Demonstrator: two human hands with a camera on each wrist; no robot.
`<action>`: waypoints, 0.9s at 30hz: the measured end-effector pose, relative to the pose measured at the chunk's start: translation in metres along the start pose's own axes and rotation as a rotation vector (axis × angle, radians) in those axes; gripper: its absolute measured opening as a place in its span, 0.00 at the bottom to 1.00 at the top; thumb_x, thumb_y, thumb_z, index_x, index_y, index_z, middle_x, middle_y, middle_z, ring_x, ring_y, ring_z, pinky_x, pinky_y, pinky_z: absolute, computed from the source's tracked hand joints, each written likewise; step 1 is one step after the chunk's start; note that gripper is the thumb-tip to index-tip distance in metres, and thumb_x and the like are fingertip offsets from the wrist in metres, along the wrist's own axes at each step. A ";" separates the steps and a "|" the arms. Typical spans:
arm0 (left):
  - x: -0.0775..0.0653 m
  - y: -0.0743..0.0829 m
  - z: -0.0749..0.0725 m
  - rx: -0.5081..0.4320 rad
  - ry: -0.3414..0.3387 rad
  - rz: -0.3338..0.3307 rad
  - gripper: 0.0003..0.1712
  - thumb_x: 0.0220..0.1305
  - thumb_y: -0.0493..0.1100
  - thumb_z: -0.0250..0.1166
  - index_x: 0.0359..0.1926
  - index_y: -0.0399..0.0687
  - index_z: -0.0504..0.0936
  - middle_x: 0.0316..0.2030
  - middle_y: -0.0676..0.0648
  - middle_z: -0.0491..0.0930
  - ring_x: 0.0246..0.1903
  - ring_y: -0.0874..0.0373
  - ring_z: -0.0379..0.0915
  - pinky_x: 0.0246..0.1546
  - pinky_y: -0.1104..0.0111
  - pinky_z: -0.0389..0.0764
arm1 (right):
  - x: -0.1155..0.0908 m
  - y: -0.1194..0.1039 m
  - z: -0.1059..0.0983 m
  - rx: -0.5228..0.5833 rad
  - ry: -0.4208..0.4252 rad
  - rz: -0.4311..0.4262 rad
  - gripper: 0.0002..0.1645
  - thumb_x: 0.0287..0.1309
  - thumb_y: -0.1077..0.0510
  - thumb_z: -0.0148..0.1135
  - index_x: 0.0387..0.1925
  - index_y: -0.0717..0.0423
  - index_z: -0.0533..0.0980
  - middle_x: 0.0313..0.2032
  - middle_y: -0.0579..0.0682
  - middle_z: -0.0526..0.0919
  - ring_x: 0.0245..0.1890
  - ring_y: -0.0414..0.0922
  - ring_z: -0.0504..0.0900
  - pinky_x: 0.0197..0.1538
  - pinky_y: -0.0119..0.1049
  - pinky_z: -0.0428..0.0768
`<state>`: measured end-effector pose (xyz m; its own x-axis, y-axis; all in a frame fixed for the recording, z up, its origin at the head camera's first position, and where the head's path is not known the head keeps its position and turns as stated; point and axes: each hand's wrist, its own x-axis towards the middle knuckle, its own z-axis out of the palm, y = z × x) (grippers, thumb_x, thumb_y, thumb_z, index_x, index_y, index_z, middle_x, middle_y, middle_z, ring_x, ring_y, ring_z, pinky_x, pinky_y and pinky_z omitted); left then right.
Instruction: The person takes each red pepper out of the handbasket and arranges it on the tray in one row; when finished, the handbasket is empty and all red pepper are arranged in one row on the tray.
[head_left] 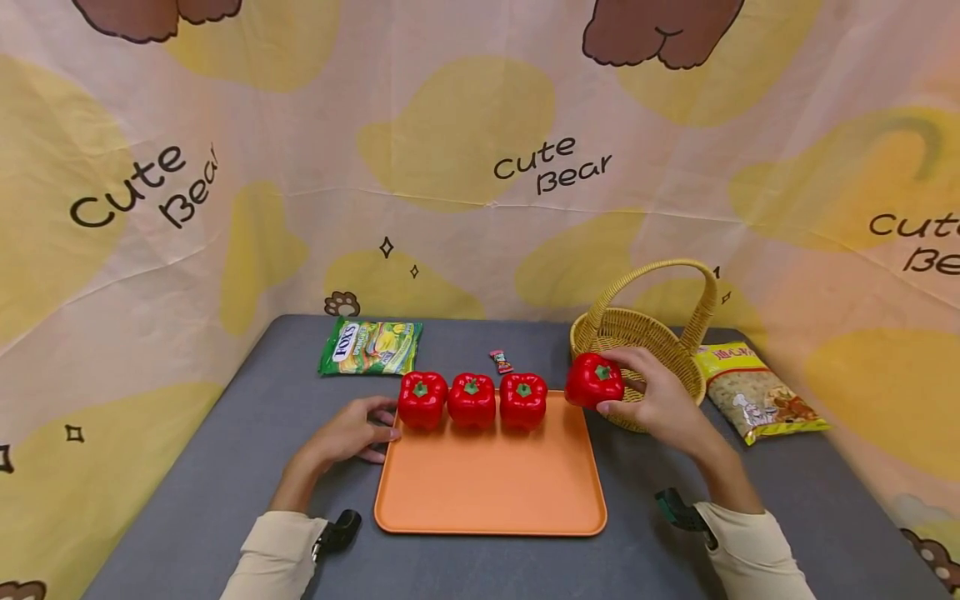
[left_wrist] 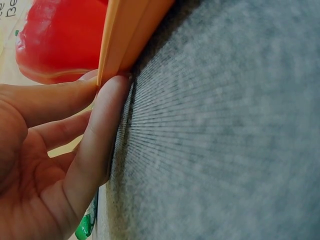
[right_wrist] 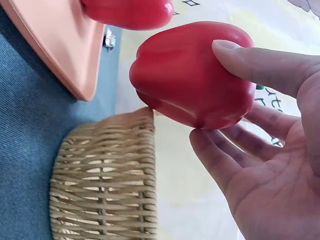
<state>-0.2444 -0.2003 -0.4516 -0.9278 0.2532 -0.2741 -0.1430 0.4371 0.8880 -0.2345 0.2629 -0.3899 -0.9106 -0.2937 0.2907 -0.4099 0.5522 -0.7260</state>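
Note:
My right hand [head_left: 660, 404] holds a red bell pepper [head_left: 594, 381] between thumb and fingers, above the far right corner of the orange tray [head_left: 491, 492] and beside the wicker basket [head_left: 637, 321]. In the right wrist view, the held pepper [right_wrist: 192, 75] is off the table, higher than the basket's rim. Three more red bell peppers [head_left: 472, 402] stand in a row along the tray's far edge, green stems up. At the tray's left edge, my left hand [head_left: 348, 432] pinches the rim; the left wrist view shows the rim [left_wrist: 112, 55] between its digits.
A green candy bag [head_left: 375, 347] lies at the back left of the grey table [head_left: 225, 492]. One small wrapped candy [head_left: 501, 361] is behind the peppers. To the right of the basket lies a yellow-and-clear food bag [head_left: 757, 392]. A printed cloth hangs behind the table and along its sides.

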 end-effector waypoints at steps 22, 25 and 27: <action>-0.002 0.001 -0.001 -0.011 -0.016 0.032 0.36 0.69 0.33 0.67 0.74 0.27 0.67 0.53 0.33 0.77 0.42 0.53 0.81 0.35 0.57 0.92 | 0.003 0.006 0.025 -0.273 -0.066 0.054 0.39 0.51 0.50 0.83 0.66 0.50 0.80 0.66 0.58 0.81 0.70 0.64 0.62 0.64 0.70 0.53; -0.001 0.001 0.000 -0.013 -0.010 0.024 0.35 0.69 0.33 0.68 0.73 0.28 0.68 0.53 0.34 0.77 0.42 0.53 0.81 0.35 0.58 0.92 | 0.003 0.007 0.026 -0.271 -0.073 0.053 0.39 0.52 0.50 0.83 0.65 0.51 0.81 0.65 0.58 0.81 0.71 0.65 0.61 0.65 0.71 0.51; -0.001 0.002 0.000 -0.010 -0.004 0.017 0.34 0.69 0.33 0.68 0.73 0.29 0.68 0.53 0.34 0.77 0.42 0.54 0.81 0.35 0.58 0.92 | 0.003 0.009 0.027 -0.277 -0.079 0.058 0.39 0.52 0.50 0.83 0.65 0.51 0.81 0.65 0.59 0.81 0.72 0.65 0.60 0.65 0.71 0.51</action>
<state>-0.2436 -0.1998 -0.4498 -0.9286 0.2644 -0.2605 -0.1306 0.4240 0.8962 -0.2399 0.2456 -0.4124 -0.9305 -0.3093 0.1964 -0.3660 0.7585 -0.5392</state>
